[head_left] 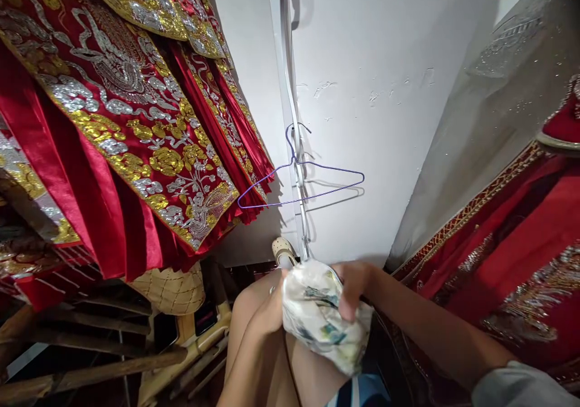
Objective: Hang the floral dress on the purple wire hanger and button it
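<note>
A white cloth [324,334] with a green and blue floral print is bunched above my lap. At its left edge my left hand [273,307] grips it, with the fingers mostly hidden behind the fabric. My right hand [354,283] is closed on its upper right edge, the thumb pressed over the front. What the cloth is cannot be made out, as it is gathered up. Beyond my hands, a purple wire hanger [293,158] hangs bare from a white strip [288,75] running along the wall.
Red dresses with gold and silver embroidery [167,159] hang at the left. Another red garment [539,238] and a sheer plastic cover [493,93] are at the right. A bamboo frame [194,358] stands lower left beside a quilted tan item [174,289]. My foot wears a beige clog [281,247].
</note>
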The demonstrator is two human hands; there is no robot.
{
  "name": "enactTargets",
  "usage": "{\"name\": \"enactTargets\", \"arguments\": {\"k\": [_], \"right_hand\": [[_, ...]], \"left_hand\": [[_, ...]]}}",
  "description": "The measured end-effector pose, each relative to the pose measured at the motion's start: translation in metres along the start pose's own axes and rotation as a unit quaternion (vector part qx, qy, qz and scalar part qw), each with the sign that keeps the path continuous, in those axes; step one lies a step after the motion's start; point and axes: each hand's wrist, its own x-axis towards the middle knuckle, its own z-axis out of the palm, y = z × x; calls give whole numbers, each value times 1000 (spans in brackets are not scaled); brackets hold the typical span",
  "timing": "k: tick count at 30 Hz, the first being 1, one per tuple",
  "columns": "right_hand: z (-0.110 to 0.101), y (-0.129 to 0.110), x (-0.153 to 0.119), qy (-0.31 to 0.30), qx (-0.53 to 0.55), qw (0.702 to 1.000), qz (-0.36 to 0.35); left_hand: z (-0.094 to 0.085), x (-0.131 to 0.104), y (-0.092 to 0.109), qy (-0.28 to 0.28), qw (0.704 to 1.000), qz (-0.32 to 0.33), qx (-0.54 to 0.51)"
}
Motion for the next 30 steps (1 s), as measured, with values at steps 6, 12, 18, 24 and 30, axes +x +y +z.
{"name": "enactTargets", "arguments": {"k": [6,12,18,24,30], "right_hand": [[-12,-54,-43,8,-297,950,92],[-16,-40,-52,350,-439,826,40],[-43,-40,-45,587,-392,667,-238],[-97,-56,-13,598,-315,702,-228],[-133,-40,-8,553,-406,716,-131]], "left_hand": [[-23,-7,-18,-240,930,-43,274],[-42,-12,-29,-219,896,-2,387],[-58,8,-24,-128,930,-43,342],[-56,13,-5,-132,977,-96,135],[-26,-36,29,-104,976,-95,166]]}}
